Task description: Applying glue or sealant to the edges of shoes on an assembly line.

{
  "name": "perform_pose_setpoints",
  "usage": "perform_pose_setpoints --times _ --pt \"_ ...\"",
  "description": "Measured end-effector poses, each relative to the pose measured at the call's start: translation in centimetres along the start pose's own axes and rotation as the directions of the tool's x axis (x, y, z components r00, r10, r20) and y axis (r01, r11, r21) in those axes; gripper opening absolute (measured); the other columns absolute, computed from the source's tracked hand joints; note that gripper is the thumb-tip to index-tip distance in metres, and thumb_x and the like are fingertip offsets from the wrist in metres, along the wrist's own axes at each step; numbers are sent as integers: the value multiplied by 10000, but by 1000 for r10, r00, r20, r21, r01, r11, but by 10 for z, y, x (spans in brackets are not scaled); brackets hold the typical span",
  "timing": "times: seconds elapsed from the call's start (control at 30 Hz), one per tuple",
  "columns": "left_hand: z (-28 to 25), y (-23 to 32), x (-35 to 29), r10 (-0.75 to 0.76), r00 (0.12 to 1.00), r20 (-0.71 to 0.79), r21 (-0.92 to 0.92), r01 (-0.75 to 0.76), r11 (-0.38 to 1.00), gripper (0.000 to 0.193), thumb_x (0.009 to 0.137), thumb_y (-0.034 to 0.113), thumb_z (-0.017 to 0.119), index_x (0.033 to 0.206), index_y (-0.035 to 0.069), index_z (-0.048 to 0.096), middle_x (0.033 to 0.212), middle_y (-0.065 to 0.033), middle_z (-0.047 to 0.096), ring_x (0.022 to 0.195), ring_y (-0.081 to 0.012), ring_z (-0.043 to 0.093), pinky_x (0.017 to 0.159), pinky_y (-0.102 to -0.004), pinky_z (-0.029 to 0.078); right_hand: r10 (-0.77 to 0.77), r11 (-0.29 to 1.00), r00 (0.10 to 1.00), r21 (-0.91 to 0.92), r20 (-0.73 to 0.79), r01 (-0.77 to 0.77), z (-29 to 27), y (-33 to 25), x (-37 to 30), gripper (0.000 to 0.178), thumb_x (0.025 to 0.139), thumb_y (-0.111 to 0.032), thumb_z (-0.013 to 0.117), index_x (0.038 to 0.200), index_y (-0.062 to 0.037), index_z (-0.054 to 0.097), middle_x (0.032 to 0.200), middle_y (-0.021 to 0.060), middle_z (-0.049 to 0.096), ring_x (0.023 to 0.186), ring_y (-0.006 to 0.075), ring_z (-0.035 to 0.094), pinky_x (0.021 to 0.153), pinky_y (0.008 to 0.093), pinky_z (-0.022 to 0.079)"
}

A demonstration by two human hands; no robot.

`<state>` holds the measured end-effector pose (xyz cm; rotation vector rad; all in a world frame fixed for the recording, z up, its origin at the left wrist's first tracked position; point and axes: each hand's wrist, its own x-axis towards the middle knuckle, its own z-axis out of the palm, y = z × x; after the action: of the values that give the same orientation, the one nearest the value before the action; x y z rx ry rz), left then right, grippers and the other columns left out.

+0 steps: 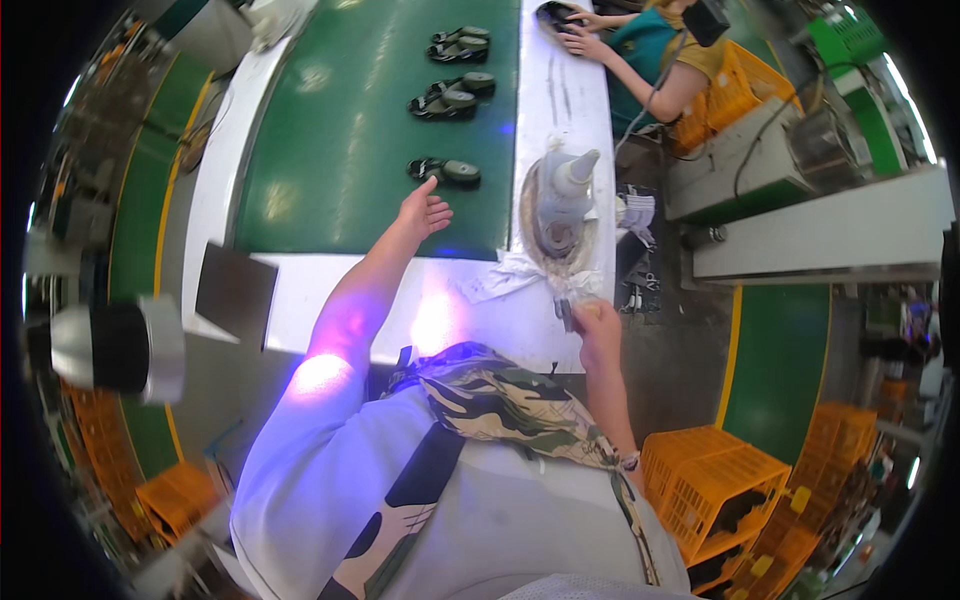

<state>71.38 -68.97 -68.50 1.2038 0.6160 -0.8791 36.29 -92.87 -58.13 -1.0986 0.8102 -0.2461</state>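
Observation:
My left hand [428, 210] is stretched out over the green conveyor belt [330, 130], with its fingers extended and nothing visible in it. Its thumb is right by the near edge of a dark sandal [445, 172]; whether they touch is unclear. Farther up the belt lie more dark sandals [450, 97], with another group [459, 44] beyond. At the right of the white table edge my right hand [597, 330] is closed around a small dark object [566, 314] whose kind I cannot make out. Beyond it stands a pale squeeze bottle [567, 195] with a pointed nozzle, on a stained tray [530, 215].
A crumpled white cloth [508, 276] lies beside the tray. A co-worker [650, 70] at the far right handles a dark shoe [560, 18]. Orange crates [710, 490] stand at my right. A dark flat panel [235, 295] is at the table's left corner.

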Motion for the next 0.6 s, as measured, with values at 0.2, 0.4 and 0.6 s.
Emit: perform_pose_setpoints --times 0.2,0.4,0.6 --pt "49 25 81 -105 984 -146 -67 96 993 967 775 601 737 1467 51 346 1490 -271 377 1321 -461 427 1077 -562 363 31 995 935 98 -354 4 -14 27 -54 181 815 -25 751 862 -63 580 767 -1 595 622 90 545 567 235 452" --pt "30 23 106 -123 982 -142 -94 110 989 694 780 277 750 1370 66 455 1381 -228 501 1233 -419 500 1051 -574 378 45 988 916 152 -399 17 -1 33 -79 187 816 -35 757 838 -68 575 743 -6 585 605 86 529 554 232 433" --pt "-12 67 -9 232 795 561 -293 -72 953 583 769 80 697 1314 44 492 1231 -141 629 1117 -305 624 1014 -494 467 -32 999 962 3 -270 34 21 11 -50 177 813 -43 756 845 -64 584 747 -6 591 612 91 537 562 251 450"
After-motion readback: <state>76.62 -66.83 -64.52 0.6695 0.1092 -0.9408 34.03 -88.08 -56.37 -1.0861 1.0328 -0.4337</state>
